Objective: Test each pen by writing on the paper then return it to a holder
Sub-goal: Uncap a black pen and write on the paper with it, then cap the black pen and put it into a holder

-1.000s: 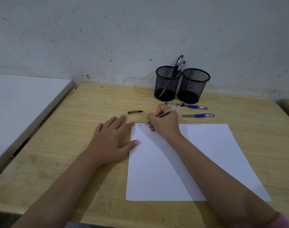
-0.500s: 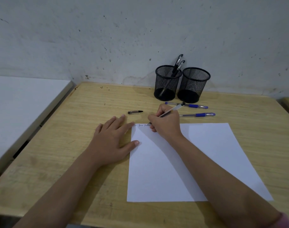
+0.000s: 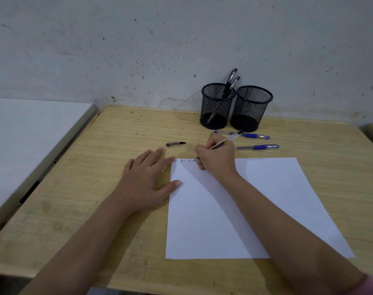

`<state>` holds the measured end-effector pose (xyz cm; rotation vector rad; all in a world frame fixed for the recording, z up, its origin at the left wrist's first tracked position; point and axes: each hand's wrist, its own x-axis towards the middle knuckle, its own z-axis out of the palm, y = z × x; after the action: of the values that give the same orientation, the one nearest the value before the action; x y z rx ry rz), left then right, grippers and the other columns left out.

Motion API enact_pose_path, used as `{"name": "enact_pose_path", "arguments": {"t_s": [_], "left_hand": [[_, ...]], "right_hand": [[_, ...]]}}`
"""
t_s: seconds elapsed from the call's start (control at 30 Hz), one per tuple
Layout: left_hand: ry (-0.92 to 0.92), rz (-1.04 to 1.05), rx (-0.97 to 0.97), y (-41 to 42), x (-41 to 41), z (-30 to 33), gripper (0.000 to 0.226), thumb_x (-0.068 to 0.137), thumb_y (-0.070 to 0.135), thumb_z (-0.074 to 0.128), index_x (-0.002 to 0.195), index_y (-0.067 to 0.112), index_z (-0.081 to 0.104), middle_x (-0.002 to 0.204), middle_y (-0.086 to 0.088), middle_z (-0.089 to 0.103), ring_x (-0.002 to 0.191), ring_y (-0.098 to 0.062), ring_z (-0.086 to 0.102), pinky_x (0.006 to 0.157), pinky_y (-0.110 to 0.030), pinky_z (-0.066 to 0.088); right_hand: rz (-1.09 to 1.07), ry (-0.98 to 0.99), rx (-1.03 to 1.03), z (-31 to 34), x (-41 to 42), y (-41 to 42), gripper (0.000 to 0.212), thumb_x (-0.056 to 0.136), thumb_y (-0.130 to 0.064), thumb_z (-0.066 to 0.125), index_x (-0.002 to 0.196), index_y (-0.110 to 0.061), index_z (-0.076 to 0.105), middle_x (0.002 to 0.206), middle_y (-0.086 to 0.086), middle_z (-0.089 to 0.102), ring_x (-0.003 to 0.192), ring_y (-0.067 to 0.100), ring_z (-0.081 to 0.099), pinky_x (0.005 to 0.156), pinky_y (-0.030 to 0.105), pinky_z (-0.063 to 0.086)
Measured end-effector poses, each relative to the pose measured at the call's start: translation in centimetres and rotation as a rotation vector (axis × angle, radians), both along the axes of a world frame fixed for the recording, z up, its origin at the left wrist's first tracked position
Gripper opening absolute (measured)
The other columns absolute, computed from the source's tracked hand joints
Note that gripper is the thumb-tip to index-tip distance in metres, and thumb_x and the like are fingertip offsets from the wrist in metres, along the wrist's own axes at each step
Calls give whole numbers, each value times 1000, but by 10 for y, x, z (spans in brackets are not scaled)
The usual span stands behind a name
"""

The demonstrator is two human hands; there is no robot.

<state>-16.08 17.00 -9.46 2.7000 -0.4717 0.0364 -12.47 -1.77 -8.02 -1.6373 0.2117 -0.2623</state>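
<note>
A clear pen is pinched in the right hand, tip at the paper's far-left corner; the left hand is laid flat, fingers spread, at its left edge

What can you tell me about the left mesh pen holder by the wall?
The left mesh pen holder is a black cylinder of what looks like wire mesh, with a solid rim and dark base. It stands upright at the far edge of the wooden desk, close to the wall and beside its twin, the right holder; contact between them is unclear. Two dark pens lean inside, clips sticking out over the rim. Neither hand touches it.
</note>
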Motion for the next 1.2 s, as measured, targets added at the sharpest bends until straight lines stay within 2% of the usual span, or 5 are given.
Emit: {"name": "enact_pose_path", "arguments": {"t_s": [0.2,0.43,0.63,0.93,1.2], "left_hand": [[-192,-8,-106,-4,14,5,61,74,59,48,127,29,50,139,0,49,126,-22,45,104,-54,35],[-210,104,-204,-23,49,10,38,84,21,61,122,16,58,119,-4,63,109,-26,56,90,-42,46],[-136,158,-246,-33,70,7,19,82,16,62,99,17,71,94,-2,68,88,-22,60,74,-36,49],[-77,273,-762,-41,56,37,12,79,7,69,85,17,74,79,5,68,64,5,61,57,-3,40],[-112,121,-881,-50,32,57,27,77,4,70,75,30,70,78,8,69,66,0,61,69,-20,45]], "right_hand": [[-57,8,148,3,0,-3,29,78,-2,68,63,-9,44,51,10,57,41,12,60,43,25,52],[31,46,339,10,-2,-9,20,82,2,63,67,-8,53,67,12,65,59,15,68,56,26,58],[64,46,338,17,-4,-8,18,75,-16,78,70,-15,61,60,0,67,52,13,64,43,23,49],[28,-125,284,38,-1,-16,17,90,-18,61,82,-4,67,64,7,59,51,10,63,43,27,55],[108,-291,114,53,-19,-15,15,89,-16,63,89,-1,67,65,7,62,52,9,61,40,25,52]]}}
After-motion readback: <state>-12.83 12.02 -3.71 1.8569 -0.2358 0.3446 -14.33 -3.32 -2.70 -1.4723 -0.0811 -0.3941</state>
